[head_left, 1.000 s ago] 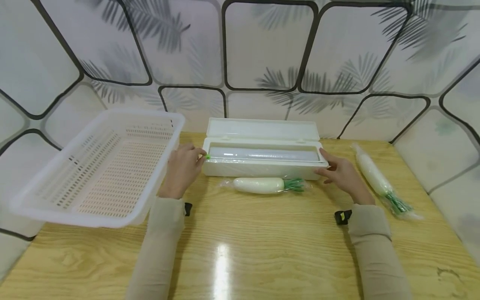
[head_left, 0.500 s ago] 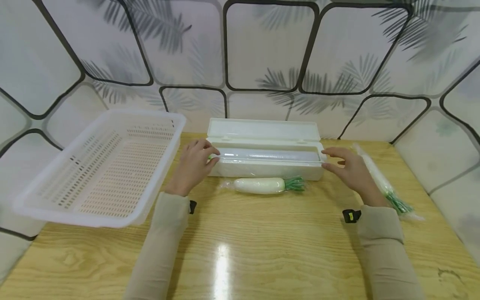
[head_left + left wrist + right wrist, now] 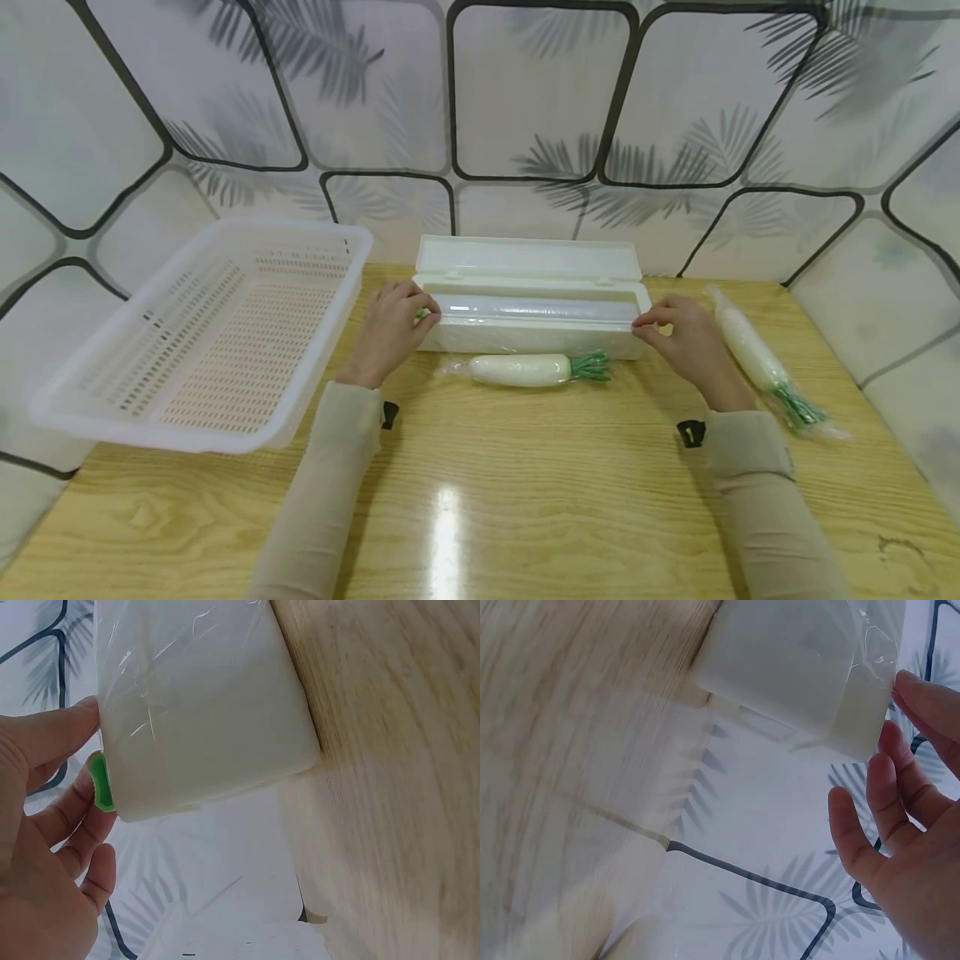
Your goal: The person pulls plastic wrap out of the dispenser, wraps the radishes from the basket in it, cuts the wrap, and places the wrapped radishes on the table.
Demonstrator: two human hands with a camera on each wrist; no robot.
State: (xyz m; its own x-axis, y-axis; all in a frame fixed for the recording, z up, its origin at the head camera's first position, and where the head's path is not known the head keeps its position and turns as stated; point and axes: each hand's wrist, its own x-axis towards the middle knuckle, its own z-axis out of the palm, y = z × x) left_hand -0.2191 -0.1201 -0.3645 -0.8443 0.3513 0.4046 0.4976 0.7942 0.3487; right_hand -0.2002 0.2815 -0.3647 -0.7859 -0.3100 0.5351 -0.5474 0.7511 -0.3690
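Observation:
A white cling film dispenser box (image 3: 525,337) stands with its lid (image 3: 525,258) raised, a roll of cling film (image 3: 540,308) inside. Clear film hangs down over its front. At the front left corner my left hand (image 3: 390,325) pinches the film edge between thumb and fingers, beside a green slide cutter (image 3: 101,782). My right hand (image 3: 686,337) pinches the film at the front right corner; in the right wrist view, its other fingers (image 3: 851,825) are spread apart. Just before the box lies a white radish (image 3: 517,370) with green stems, on or in clear film.
A white perforated plastic basket (image 3: 281,417) stands at the left, close to my left forearm. Another radish (image 3: 750,346), wrapped in clear film, lies slanted to the right of my right hand. A patterned wall (image 3: 536,100) rises behind the wooden table (image 3: 570,500).
My left hand has moved right, onto the box's front left edge. The right hand drew slightly away to the right, then came back and closed its fingertips on the film.

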